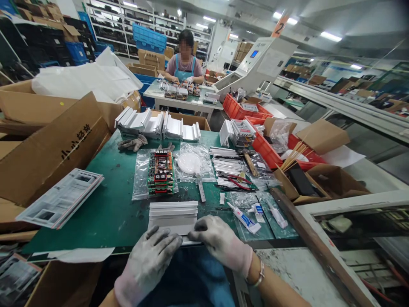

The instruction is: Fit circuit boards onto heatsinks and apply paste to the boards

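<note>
At lower centre, the left hand (151, 260) lay, fingers slightly spread, at the near edge of the metal profile (173, 219); the right hand (222, 239) curled at the near right corner, its grip impossible to tell. The profile's visible face was bare, so work there seemed barely begun. Higher, stacked circuit boards (160, 172) seemed left to handle; whether the piled profiles (138, 120) at upper centre were finished was unclear.

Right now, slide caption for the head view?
Gloved left hand and right hand at a metal piece on a green table, circuit boards and pliers beyond.
</note>
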The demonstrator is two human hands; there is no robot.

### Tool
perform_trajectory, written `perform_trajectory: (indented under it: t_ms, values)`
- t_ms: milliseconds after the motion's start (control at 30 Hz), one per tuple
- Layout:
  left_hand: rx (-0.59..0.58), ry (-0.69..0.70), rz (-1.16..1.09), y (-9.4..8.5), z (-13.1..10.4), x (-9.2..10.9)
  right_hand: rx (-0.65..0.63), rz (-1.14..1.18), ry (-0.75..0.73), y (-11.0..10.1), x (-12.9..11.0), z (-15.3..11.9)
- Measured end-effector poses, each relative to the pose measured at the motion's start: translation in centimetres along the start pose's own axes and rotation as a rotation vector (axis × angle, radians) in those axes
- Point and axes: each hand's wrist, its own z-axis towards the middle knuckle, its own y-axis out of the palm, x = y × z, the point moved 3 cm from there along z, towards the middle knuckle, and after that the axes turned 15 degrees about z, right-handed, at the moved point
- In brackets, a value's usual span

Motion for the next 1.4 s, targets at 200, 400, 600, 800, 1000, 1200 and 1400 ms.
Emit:
perform_trajectory:
  t_ms: [200,400,600,800,1000,1200,1400]
  values:
    - [0.032,-0.077,0.134,-1.9,-1.6,-3.7,0.013,0.279,0.258,-2.6,0.9,-1.1]
    - [0.098,-0.069,0.074,-1.5,-0.5,-2.3,-0.044,0.278,0.334,-2.1,1.3,1.0]
    - [0.047,-0.069,-0.081,1.5,-0.1,-0.7,-0.145,0.375,0.506,-2.1,2.0,3.8]
    - [0.048,-0.041,-0.066,0.7,-0.2,-1.1,-0.185,0.224,0.401,-3.3,1.9,4.3]
    - [0.142,-0.102,0.185,-2.0,2.0,-4.3,0.043,-0.421,0.149,-7.1,4.7,7.5]
    - [0.040,-0.201,0.414,-0.8,6.9,-9.0,-0.100,-0.414,-0.031,-6.0,7.3,11.1]
    - [-0.337,-0.262,0.437,1.5,9.4,-10.2,0.090,-0.236,-0.139,-7.2,8.6,12.0]
